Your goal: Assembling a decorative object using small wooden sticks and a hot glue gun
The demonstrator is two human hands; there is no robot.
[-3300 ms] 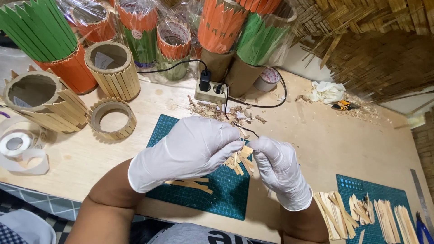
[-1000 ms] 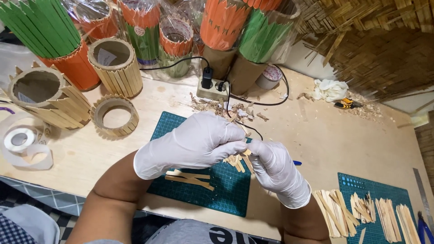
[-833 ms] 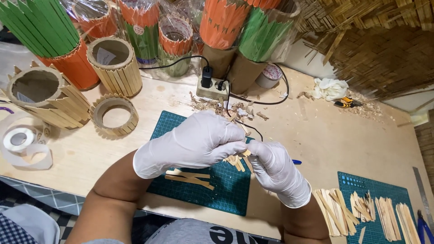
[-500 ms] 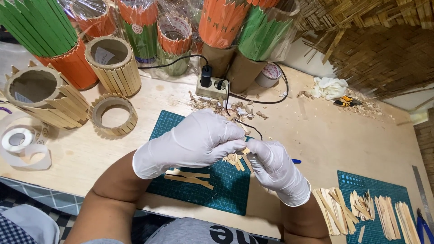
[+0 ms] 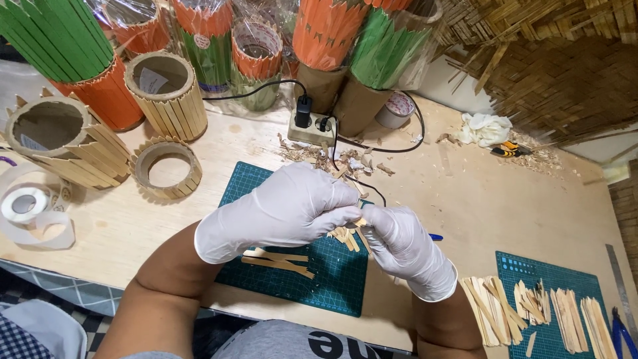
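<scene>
Both hands wear white gloves and meet over the green cutting mat [image 5: 292, 279] at the near edge of the wooden table [image 5: 465, 199]. The left hand [image 5: 282, 213] curls its fingers together, pinching a small bundle of short bamboo strips [image 5: 349, 234] at its fingertips. The right hand [image 5: 405, 249] closes on the same bundle from the other side, its fingers clamped on the strips, so the bundle hangs between the two hands just above the mat. A few loose strips [image 5: 279, 260] lie flat on the mat under the left wrist.

Beyond the hands, wood shavings [image 5: 332, 158] litter the table beside a power strip [image 5: 311, 127] with a black cable [image 5: 359, 143] running from it. To the left stand cardboard tubes clad in bamboo strips: a low ring [image 5: 165, 169], a taller cylinder [image 5: 166, 93] and a slanted one [image 5: 56, 139]. A tape roll [image 5: 23, 205] sits at the far left. To the right, a second green mat [image 5: 531, 266] carries sorted piles of strips [image 5: 531, 312].
</scene>
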